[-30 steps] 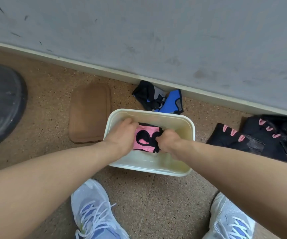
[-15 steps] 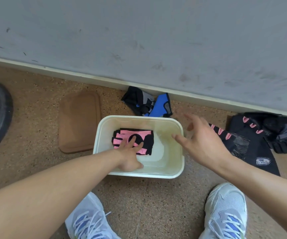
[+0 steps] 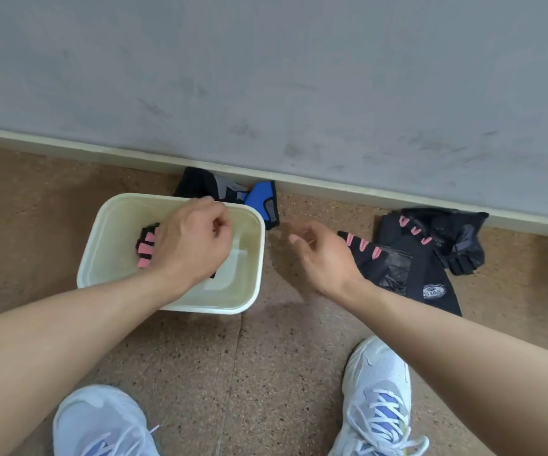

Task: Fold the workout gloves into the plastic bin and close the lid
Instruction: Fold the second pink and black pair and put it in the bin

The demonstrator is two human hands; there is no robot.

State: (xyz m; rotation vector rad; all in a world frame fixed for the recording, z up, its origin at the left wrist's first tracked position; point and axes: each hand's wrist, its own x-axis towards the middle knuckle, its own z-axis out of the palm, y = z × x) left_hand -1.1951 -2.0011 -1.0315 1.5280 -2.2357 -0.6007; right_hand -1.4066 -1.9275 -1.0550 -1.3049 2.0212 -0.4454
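A cream plastic bin [image 3: 220,306] stands open on the floor. Inside it lies a folded pink and black glove [image 3: 146,246], mostly hidden under my left hand [image 3: 193,238]. That hand hovers over the bin with its fingers curled and holds nothing I can see. My right hand [image 3: 322,255] is right of the bin, fingers relaxed and spread, just short of the black gloves with pink finger loops [image 3: 397,255] on the floor. A blue and black glove pair [image 3: 262,199] lies behind the bin against the baseboard. No lid is in view.
A darker black glove [image 3: 463,248] lies at the far right by the grey wall [image 3: 299,77]. My two white shoes [image 3: 101,422] [image 3: 377,399] stand on the speckled brown floor in front of the bin.
My left hand lifted off the folded glove and curled its fingers. My right hand went from the bin toward the pink-looped gloves. The view swung right, so the brown lid left the frame.
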